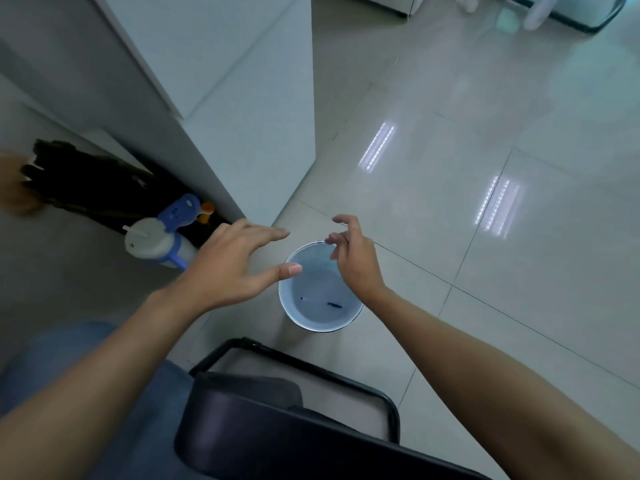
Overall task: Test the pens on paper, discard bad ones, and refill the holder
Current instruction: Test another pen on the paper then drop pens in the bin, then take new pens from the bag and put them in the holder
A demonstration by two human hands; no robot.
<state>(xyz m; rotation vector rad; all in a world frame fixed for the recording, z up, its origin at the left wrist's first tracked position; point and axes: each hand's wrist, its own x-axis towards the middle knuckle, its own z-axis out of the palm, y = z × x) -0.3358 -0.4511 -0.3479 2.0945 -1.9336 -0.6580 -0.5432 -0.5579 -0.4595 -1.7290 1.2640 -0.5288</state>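
Above the white bin [320, 317] both hands hang empty, left hand [228, 268] spread, right hand [353, 261] loosely curled; its discarded pens [334, 304] look light, slim, best pinched mid-barrel.

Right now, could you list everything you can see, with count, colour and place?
bin: one, white, on floor, centre
pens: two, blue, at bin bottom
bottle: one, white with blue lid, on floor, left
bag: one, black, under desk, left
chair: one, black, bottom centre
desk: one, white, upper left
floor: pale tiles
left hand: fingers spread, holds nothing, left of bin
right hand: fingers loosely curled, holds nothing, over bin
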